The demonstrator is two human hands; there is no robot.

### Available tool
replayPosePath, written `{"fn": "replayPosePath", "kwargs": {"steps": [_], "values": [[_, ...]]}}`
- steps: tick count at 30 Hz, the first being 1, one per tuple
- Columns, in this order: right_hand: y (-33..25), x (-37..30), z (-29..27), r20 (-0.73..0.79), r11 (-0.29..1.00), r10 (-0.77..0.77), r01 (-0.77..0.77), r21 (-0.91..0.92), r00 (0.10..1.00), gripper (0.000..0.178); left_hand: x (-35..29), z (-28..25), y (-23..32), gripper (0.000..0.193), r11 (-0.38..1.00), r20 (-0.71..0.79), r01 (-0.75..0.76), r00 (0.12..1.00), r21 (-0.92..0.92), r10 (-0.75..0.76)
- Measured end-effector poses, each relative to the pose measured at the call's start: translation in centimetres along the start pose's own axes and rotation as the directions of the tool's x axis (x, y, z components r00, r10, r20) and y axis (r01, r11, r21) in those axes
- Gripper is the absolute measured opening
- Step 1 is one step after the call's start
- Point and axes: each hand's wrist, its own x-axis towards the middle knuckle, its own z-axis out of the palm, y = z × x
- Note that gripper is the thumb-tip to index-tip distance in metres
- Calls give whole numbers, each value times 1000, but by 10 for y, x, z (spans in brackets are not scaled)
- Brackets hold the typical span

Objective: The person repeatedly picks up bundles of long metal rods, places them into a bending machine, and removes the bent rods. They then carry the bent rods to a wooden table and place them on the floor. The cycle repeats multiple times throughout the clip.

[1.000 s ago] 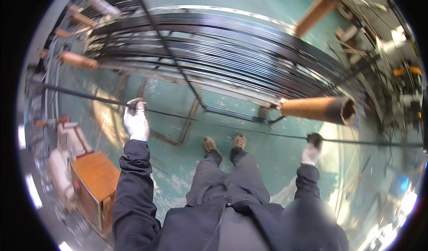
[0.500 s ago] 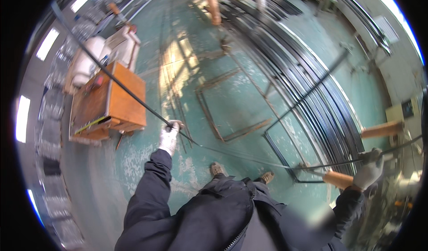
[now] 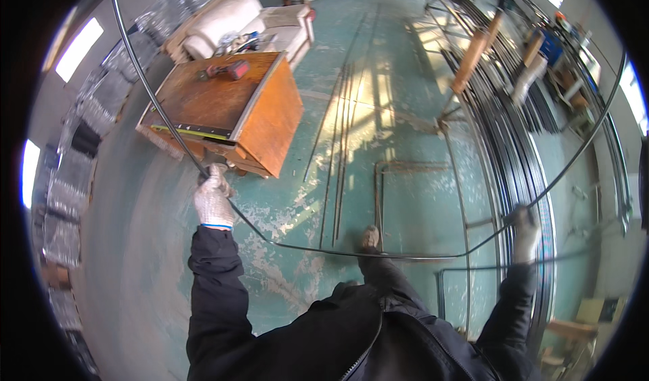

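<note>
Head view: clamped fingers of left hand (image 3: 213, 198) and right hand (image 3: 524, 233) around long dark rod (image 3: 419, 256), bowed over near floor (image 3: 274, 195); seemed light, springy, perhaps slick, best gripped wide apart

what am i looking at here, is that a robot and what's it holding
There is no robot here: these are a person's own hands, in pale gloves. The pictures come from a wide fisheye camera worn on the head, looking down, so straight edges bend toward the rim and the sleeves rise from below.

The left hand has its grip around a long, thin, dark rod. The right hand, somewhat blurred, holds it further along.

On the wooden cabinet lie a red and black power tool and, along the near edge, a yellow-green strip. Behind it is a pale sofa. Many long dark bars lie to the right.
</note>
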Motion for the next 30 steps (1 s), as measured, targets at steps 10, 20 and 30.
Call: {"fn": "replayPosePath", "kwargs": {"steps": [10,20,30], "values": [[191,128,308,300,923,339,-377,75,892,44,189,17,38,29,983,-372,83,928,165,-15],[78,325,646,480,986,150,-167,-8,865,33,277,-35,-25,26,941,-382,237,915,242,-132],[10,376,1036,620,923,-28,258,-284,784,43,395,-77,-192,54,914,-715,405,636,-12,-291]]}}
